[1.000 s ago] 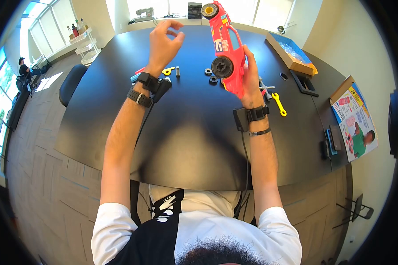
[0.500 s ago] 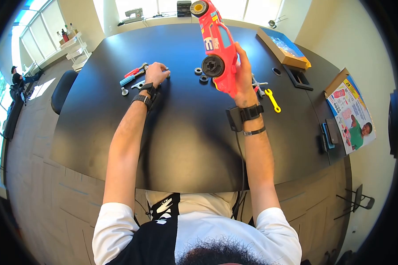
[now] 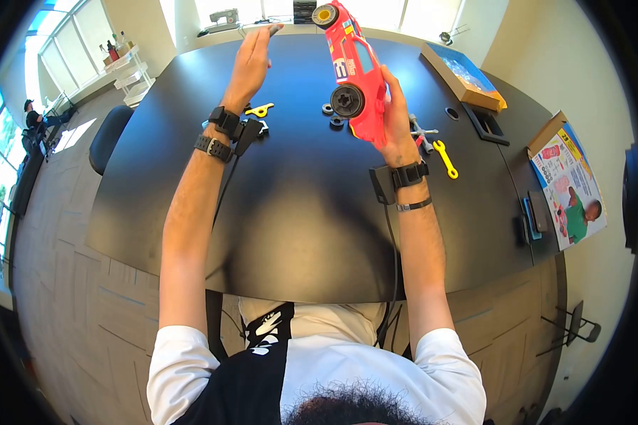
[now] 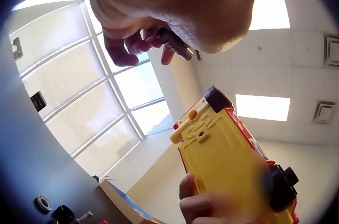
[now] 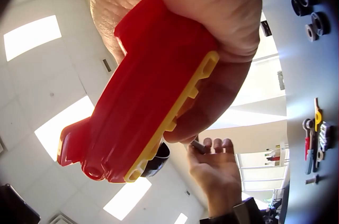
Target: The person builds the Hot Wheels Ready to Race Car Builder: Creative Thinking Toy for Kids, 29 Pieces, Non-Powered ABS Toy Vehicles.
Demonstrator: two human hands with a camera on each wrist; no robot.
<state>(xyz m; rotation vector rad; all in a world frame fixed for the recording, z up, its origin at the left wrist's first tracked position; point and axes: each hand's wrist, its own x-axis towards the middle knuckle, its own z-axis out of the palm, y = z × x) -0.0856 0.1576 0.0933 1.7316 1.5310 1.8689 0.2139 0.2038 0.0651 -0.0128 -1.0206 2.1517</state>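
My right hand (image 3: 398, 134) holds up a red toy car (image 3: 356, 60) near its lower end, tilted with the other end up and away. In the left wrist view its yellow underside (image 4: 222, 150) shows, with fingers wrapped against one edge. A black wheel (image 3: 347, 101) is on the side facing left, and a yellow-hubbed wheel (image 3: 325, 15) is at the far end. My left hand (image 3: 248, 71) is raised over the table, to the left of the car and apart from it. Between its thumb and fingers it pinches a small dark grey threaded bolt (image 4: 176, 44).
Black wheel parts (image 3: 337, 123) lie on the table below the car. A yellow wrench (image 3: 445, 159) lies at the right, and a yellow tool (image 3: 260, 110) beyond the left wrist. An open cardboard tray (image 3: 468, 93) and a printed box (image 3: 567, 188) stand farther right.
My left hand went down to the tabletop, took the bolt that stood there, and has risen again with it toward the car's far end. The right hand still holds the car in nearly the same pose.
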